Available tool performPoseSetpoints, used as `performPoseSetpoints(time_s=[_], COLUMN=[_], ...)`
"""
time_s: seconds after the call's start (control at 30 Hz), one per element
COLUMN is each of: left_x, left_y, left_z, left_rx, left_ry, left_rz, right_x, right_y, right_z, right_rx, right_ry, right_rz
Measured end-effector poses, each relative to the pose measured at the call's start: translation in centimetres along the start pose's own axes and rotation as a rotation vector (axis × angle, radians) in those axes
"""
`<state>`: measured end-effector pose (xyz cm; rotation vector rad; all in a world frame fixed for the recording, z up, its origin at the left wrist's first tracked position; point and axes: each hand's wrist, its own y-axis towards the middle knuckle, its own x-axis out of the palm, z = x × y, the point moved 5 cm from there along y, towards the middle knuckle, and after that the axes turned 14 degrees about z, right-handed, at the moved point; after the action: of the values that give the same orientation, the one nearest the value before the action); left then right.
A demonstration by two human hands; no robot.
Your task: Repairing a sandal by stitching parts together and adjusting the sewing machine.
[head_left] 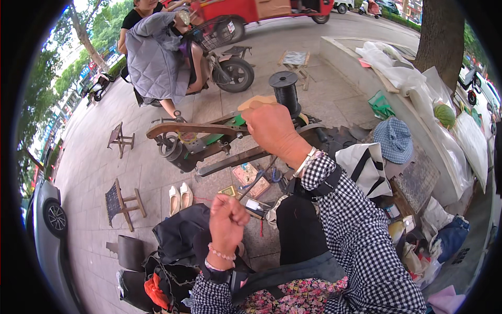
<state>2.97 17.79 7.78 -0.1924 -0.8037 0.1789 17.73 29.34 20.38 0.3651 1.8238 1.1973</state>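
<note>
A hand-cranked shoe-patching machine point(209, 136) with a long brown metal arm stands in front of me. My right hand point(274, 128) is closed at its right end, over a flat tan piece point(256, 102); its fingertips are partly hidden. Just beyond that hand a large spool of black thread point(284, 91) stands upright. Lower and to the left, my left hand point(227, 222) is closed in a loose fist. A thin dark rod point(256, 182) slants up from beside its fingers; whether the hand grips it, I cannot tell.
Cream flat shoes point(180, 199) stand on the paving near folding stools point(123, 201). A blue checked hat point(393, 140) and a white bag point(364, 167) lie at the right, before a low stone kerb point(340, 57). Beyond the machine, a person sits on a scooter point(235, 73).
</note>
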Motion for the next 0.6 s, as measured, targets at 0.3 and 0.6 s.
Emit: performPoseSetpoints(time_s=[0.3, 0.6], left_x=[-3.5, -8.5], left_y=[-5.0, -3.7], left_z=[-3.6, -3.3], left_rx=[-0.387, -0.273], left_ry=[0.023, 0.17], left_rz=[0.026, 0.221], right_x=[3.0, 1.8], right_y=[-10.2, -15.2], right_z=[-2.0, -4.7], right_rx=[0.516, 1.421], right_ry=[0.704, 1.632], right_rz=[0.081, -0.257])
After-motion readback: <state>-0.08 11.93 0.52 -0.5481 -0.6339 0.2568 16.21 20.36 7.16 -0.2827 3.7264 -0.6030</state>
